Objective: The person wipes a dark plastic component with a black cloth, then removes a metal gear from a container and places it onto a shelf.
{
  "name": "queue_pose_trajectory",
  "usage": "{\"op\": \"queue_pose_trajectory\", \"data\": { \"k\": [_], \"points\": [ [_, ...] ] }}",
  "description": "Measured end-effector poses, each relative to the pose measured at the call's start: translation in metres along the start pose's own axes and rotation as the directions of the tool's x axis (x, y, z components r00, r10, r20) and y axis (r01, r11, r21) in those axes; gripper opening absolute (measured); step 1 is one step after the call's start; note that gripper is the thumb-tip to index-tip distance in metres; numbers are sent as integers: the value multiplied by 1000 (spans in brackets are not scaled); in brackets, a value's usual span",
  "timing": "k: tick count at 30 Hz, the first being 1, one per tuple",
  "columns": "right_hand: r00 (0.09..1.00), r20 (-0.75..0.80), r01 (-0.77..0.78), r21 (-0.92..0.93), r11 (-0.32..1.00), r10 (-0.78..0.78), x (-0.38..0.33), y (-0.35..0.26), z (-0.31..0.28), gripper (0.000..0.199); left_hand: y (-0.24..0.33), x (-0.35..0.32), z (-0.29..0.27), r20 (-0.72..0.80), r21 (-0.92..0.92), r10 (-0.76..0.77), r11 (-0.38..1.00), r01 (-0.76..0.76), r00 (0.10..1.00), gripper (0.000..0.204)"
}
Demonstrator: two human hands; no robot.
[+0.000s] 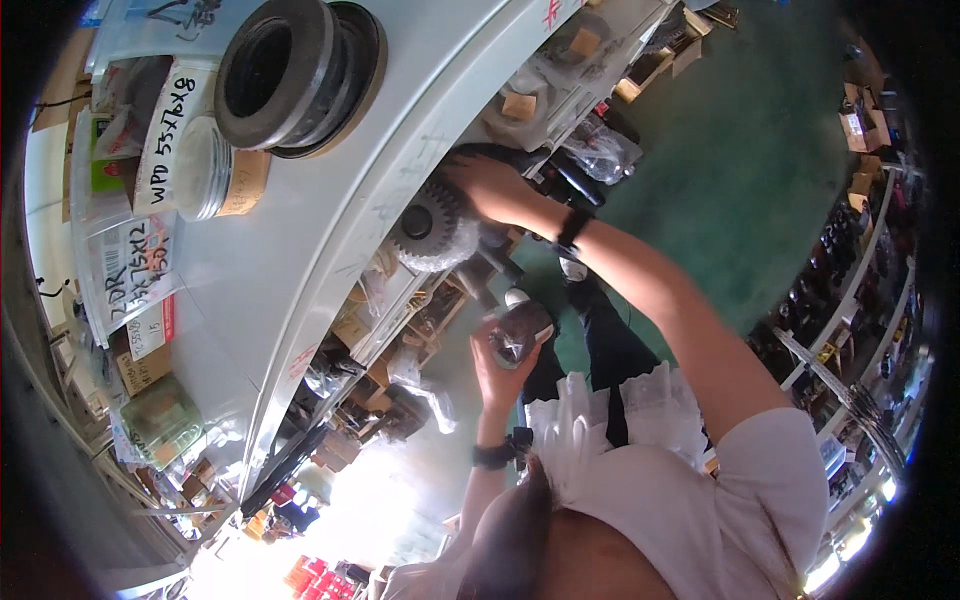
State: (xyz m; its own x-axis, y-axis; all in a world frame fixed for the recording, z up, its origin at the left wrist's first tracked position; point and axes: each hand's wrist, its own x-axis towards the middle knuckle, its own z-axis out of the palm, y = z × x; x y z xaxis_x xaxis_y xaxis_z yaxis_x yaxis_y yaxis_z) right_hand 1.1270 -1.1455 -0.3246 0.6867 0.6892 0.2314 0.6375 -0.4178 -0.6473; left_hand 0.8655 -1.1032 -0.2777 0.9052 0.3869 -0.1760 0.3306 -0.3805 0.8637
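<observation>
In front of my waist, my left hand [497, 372] is closed round a dark part in clear plastic wrap [522, 332]; its exact kind does not show. My right arm stretches out to the shelf, and my right hand [482, 187] is beside a grey toothed gear [420, 222] that has clear wrapping around its lower side. The fingers of that hand go into shadow under the upper shelf's edge, so what they touch is hidden.
The pale upper shelf [240, 290] carries stacked black rings [285, 75], a roll of clear tape-like discs [205, 170] and labelled plastic bags [130, 265]. Below are boxes and wrapped parts. Green floor [740, 170] lies to the right, with another loaded rack [840, 370] beyond.
</observation>
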Motion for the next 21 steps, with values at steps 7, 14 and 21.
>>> {"op": "queue_pose_trajectory", "data": {
  "k": [7, 14, 21],
  "points": [
    [998, 52, 53, -201, 978, -43, -21, 11, 3, 43, 16, -5, 4, -3, 147, 33, 989, -32, 999, 66],
    [994, 53, 104, -201, 974, -95, 30, 22, 19, 52, 4, -9, 4, -87, -24, -46, 999, 44, 995, 57],
    [997, -55, 50, -202, 978, -62, -19, 31, 1, 48, 14, 0, 1, -131, -27, 25, 999, -28, 991, 58]
  ]
}}
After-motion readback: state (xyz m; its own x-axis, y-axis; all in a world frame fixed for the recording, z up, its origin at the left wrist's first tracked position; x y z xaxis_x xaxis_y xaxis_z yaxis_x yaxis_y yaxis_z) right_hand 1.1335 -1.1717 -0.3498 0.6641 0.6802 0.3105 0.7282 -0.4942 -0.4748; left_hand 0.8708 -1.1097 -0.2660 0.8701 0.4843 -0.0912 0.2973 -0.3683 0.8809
